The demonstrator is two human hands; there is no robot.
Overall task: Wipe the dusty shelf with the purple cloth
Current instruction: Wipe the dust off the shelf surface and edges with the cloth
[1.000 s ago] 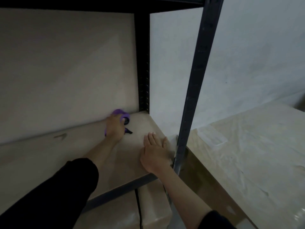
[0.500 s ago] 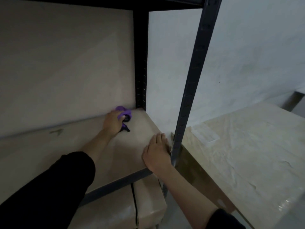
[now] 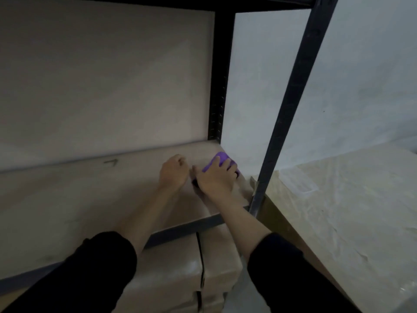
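Black fabric is nearest the camera: left sleeve (image 3: 85,274) at 7 o'clock of frame, right sleeve (image 3: 286,274) at 5 o'clock. Both forearms are bare and reach forward. Plastic-wrapped boxes (image 3: 180,267) sit under the grey front rail (image 3: 185,229).

Shelf board (image 3: 79,199): pale and dull.
- Left hand (image 3: 173,175) rests on it, fingers curled under. Cannot tell whether they hold anything.
- Right hand (image 3: 215,179), just beside at 3 o'clock, bends its fingers over the purple cloth (image 3: 222,160) and holds it bunched against the board.
- The cloth is in the far right corner, with the rear upright (image 3: 220,86) at 12 o'clock of it.
- Front upright (image 3: 286,114) is at 3 o'clock of the right hand, near.
- Small dark mark (image 3: 111,162) is at 9 o'clock of the left hand, by the back edge.

Beyond are the back panel (image 3: 101,86) and a white wall (image 3: 361,75). A table (image 3: 349,211) under crinkled plastic is at 4 o'clock.

Judgement: the step in hand is wiping the right-end corner.
- Flatten the wad so more cloth meets the board, and press evenly through the palm.
- Draw overlapping strokes from the back edge to the front rail, then work toward 9 o'clock, where the long stretch likely remains.
- Keep knuckles off the front upright.
- The left hand is better braced flat, clear of the stroke path.
- Dust is not resolvable in this dim light, so cover by pattern, not by eye.
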